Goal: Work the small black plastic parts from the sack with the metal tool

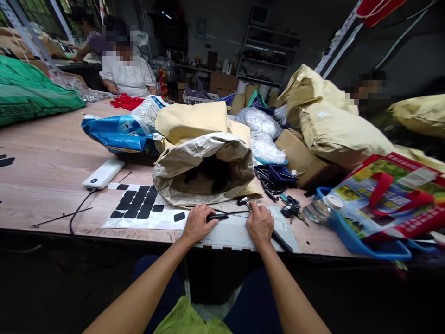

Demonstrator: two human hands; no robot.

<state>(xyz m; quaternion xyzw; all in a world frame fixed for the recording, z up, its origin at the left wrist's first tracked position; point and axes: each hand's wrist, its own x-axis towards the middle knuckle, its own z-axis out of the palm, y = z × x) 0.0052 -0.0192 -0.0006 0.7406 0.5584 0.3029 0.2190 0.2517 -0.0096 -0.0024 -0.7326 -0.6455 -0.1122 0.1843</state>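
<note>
My left hand [198,224] is closed on a small black pen-shaped piece [219,216], whose tip points right over a grey board [225,237] at the table's near edge. In my right hand [260,226] is a small hammer [283,242]; its metal head shows beyond the fingers and its black handle slants toward me. Just behind both hands lies an open woven sack [170,183] with dark things inside that I cannot make out. To the left, a white sheet [139,223] bears rows of black rounded patches [141,202].
A white power bank [103,174] with a cable lies at left. Black pieces [267,183], keys [301,215], a clear jar [318,208] and a blue tray [368,248] with a colourful bag [392,199] occupy the right. Several people sit around the workshop, one in a white shirt [127,72].
</note>
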